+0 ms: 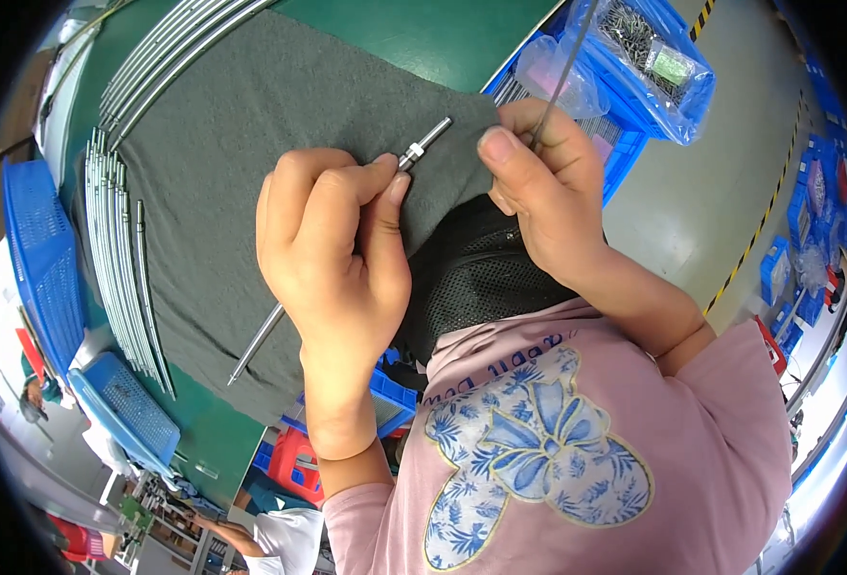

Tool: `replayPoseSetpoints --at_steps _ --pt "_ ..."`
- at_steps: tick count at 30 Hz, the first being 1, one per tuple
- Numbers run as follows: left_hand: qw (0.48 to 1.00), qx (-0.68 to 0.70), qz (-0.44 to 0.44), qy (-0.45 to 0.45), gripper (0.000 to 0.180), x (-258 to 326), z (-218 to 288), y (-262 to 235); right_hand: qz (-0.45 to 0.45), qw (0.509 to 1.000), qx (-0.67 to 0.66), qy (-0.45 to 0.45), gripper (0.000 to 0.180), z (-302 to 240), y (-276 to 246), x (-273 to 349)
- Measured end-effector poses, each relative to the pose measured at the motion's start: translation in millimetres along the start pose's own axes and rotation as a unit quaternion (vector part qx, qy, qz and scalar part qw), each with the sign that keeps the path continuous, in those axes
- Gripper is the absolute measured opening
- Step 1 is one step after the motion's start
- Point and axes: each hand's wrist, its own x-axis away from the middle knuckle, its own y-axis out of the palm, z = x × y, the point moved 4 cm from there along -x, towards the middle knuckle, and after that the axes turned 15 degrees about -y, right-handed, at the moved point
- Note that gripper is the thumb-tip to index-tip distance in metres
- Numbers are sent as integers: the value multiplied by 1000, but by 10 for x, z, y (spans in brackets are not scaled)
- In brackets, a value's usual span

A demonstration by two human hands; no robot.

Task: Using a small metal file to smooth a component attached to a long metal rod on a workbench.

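Observation:
My left hand (332, 235) is closed around a slim metal rod (259, 343) that runs diagonally across my palm. One pointed end sticks out below the hand; beyond the thumb and forefinger shows the other end, with a stepped collar and a thinner tip. My right hand (562, 196) pinches a thin dark rod (565, 72) between thumb and fingers, and it rises past the top edge of the view. The two held pieces are apart. Under the left hand a dark grey cloth (222, 125) covers the green table (376, 34).
Several metal rods (122, 259) lie side by side at the cloth's left edge, with longer ones (189, 53) above. Blue baskets (45, 249) stand farther left. At upper right, a blue bin (687, 110) holds small metal parts in plastic. Another person (285, 537) is at lower left.

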Motion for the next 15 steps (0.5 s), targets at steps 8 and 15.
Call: replayPoseSetpoints --at_steps 8,15 --pt "999 15 25 20 14 37 -18 43 -70 869 414 -263 21 -188 388 -161" --pt "999 18 29 11 15 46 -23 65 5 882 423 -207 20 -248 138 -158"
